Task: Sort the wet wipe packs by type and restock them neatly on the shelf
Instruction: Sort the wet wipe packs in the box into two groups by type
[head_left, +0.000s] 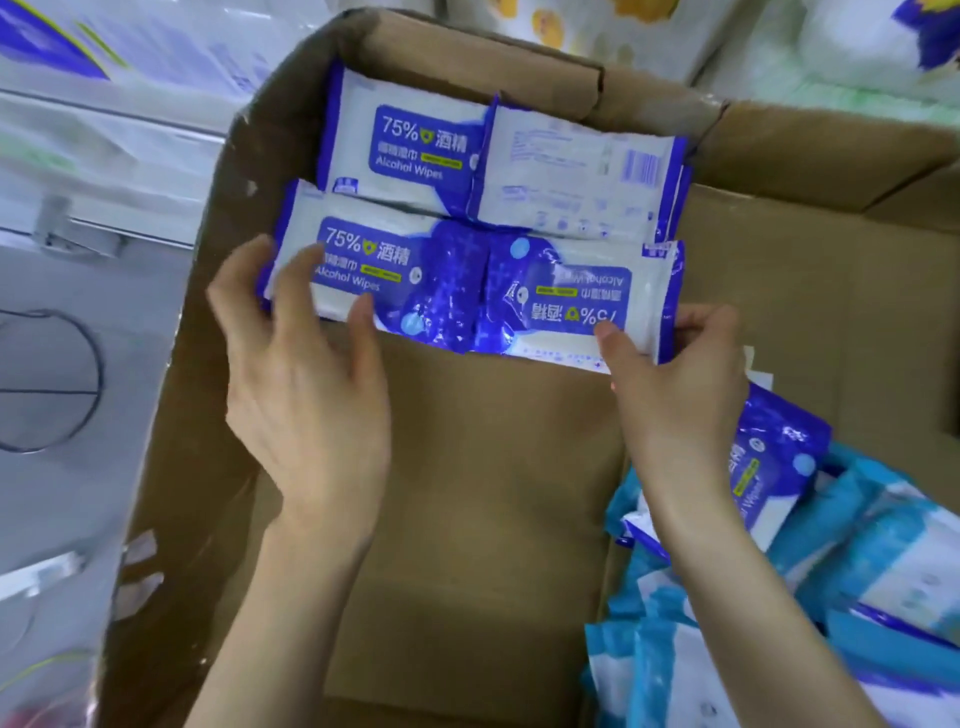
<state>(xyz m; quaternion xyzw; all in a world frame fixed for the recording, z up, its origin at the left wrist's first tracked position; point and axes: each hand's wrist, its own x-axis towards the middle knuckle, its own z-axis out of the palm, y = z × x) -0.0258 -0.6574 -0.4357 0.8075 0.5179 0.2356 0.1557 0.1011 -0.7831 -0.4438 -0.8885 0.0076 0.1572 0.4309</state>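
Cardboard box (478, 467), packs (384, 270) — "75% Alcohol Wipes"

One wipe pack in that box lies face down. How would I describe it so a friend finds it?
In the brown cardboard box, blue-and-white alcohol wipe packs lie in two rows at the far end. Take the far row's right-hand pack, beside the face-up pack. Unlike its neighbours' blue "75%" labels, it shows a plain white back with small print and a barcode.

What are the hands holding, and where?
Left hand grips the left alcohol wipe pack at its left end; right hand pinches the upside-down pack at its lower right corner.
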